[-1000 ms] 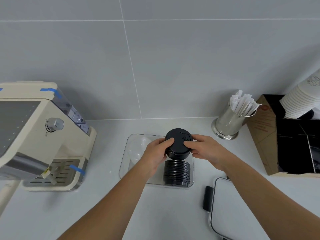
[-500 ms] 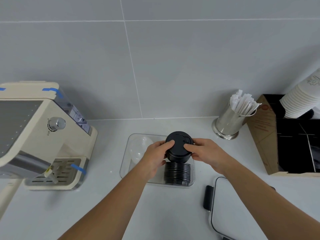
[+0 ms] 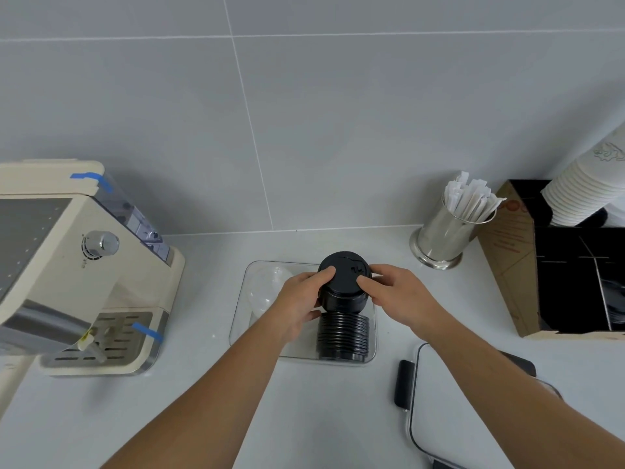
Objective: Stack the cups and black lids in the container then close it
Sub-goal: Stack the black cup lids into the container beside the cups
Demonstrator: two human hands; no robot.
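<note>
A clear rectangular container (image 3: 236, 330) stands on the white counter in front of me. A tall stack of black lids (image 3: 343, 336) rises from its right half. My left hand (image 3: 301, 301) and my right hand (image 3: 395, 294) grip the upper part of the stack (image 3: 343, 279) from either side, thumbs on the top lid. That upper part sits slightly askew on the lower stack. Clear plastic cups (image 3: 267, 286) lie in the container's left half, partly behind my left hand. The container's lid (image 3: 449, 411), clear with black clips, lies on the counter at the lower right under my right forearm.
A cream espresso machine (image 3: 74, 265) fills the left side. At the back right stand a steel cup of wrapped straws (image 3: 449, 231) and a cardboard organiser (image 3: 507, 262) with a stack of white paper cups (image 3: 588, 194). A tiled wall runs behind.
Both hands have lowered the held batch of black lids a little onto the stack below. The grip on it is unchanged.
</note>
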